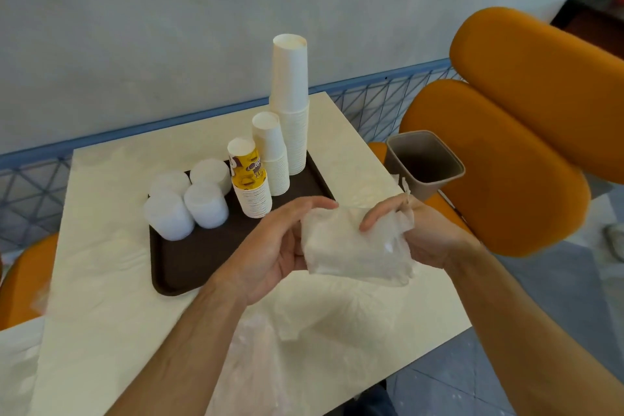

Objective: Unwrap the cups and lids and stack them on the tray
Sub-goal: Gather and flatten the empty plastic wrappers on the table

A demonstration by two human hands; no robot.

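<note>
A dark brown tray (189, 267) lies on the cream table. On it stand three upside-down cup stacks: a tall white one (291, 105), a shorter white one (271, 155) and a yellow printed one (250, 179). Several white lid stacks (189, 199) fill the tray's left end. Above the tray's right edge I hold a crumpled clear plastic wrapper (354, 243) between both hands. My left hand (273, 246) cups its left side with fingers extended. My right hand (415, 233) grips its right end, fingers curled over the plastic.
A grey bin (425, 162) stands open just beyond the table's right edge. Orange chairs (506, 152) sit at right and far left. Loose clear plastic (304, 331) lies on the table near me. A blue wire fence and a wall back the table.
</note>
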